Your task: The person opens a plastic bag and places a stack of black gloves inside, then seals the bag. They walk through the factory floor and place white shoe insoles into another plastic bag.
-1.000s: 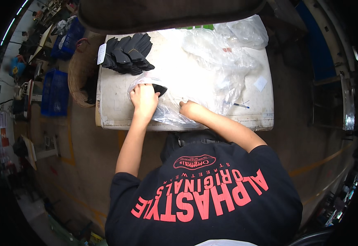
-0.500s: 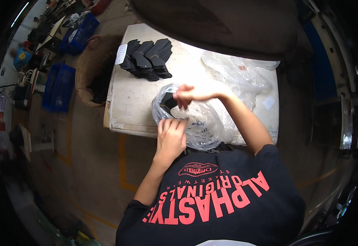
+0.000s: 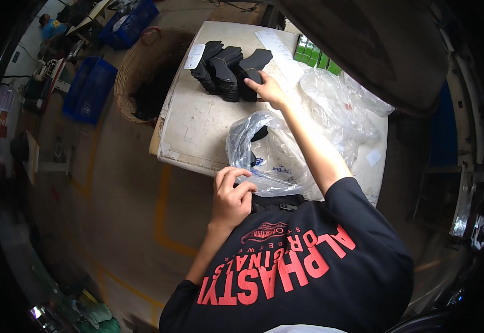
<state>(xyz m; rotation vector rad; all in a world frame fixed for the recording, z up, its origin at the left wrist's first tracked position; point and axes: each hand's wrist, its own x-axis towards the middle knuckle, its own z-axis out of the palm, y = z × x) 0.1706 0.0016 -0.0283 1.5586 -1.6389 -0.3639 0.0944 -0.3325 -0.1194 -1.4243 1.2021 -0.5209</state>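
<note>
My right hand (image 3: pixel 267 90) is at the far side of the table, its fingers and thumb closed on the right-hand bundle of black shaped pieces (image 3: pixel 257 60). A thin band seems to run across that bundle. To its left are more stacked bundles of black pieces (image 3: pixel 219 69). Nearer me lies a clear plastic bag (image 3: pixel 241 145), its mouth spread wide. Some black pieces (image 3: pixel 260 134) show inside it. My left hand (image 3: pixel 232 195), fingers curled, pinches the bag's near left rim.
The white table (image 3: pixel 194 133) holds a small white label (image 3: pixel 195 56) by the stacks, crumpled clear bags (image 3: pixel 336 105) and green blocks (image 3: pixel 314 54). Left of it stand a wicker basket (image 3: pixel 128 69) and blue crates (image 3: pixel 89 91). A big dark shape (image 3: pixel 375 44) overhangs the far right.
My right hand has gone from the bag's mouth out to the black stacks and taken hold of the right-hand bundle. My left hand stays at the bag's rim. The whole view has shifted.
</note>
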